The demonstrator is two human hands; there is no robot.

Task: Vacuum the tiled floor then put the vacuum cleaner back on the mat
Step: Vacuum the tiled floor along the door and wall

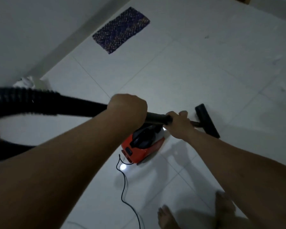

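Note:
An orange and black vacuum cleaner (pixel 143 146) sits on the white tiled floor (pixel 196 76) just below my hands. My left hand (pixel 128 107) is closed around the black wand where the ribbed hose (pixel 31 101) joins it. Farther along, my right hand (pixel 178 123) grips the wand (pixel 157 119) close to its lower end. The black floor nozzle (pixel 206 120) rests flat on the tiles beyond my right hand. A dark purple patterned mat (pixel 120 29) lies by the wall at the upper middle, with nothing on it.
The power cord (pixel 123 184) trails from the vacuum's rear toward the bottom edge. My bare feet (pixel 195 212) stand at the lower right. The white wall (pixel 23 30) and its skirting run along the left. The hose loops off to the left edge.

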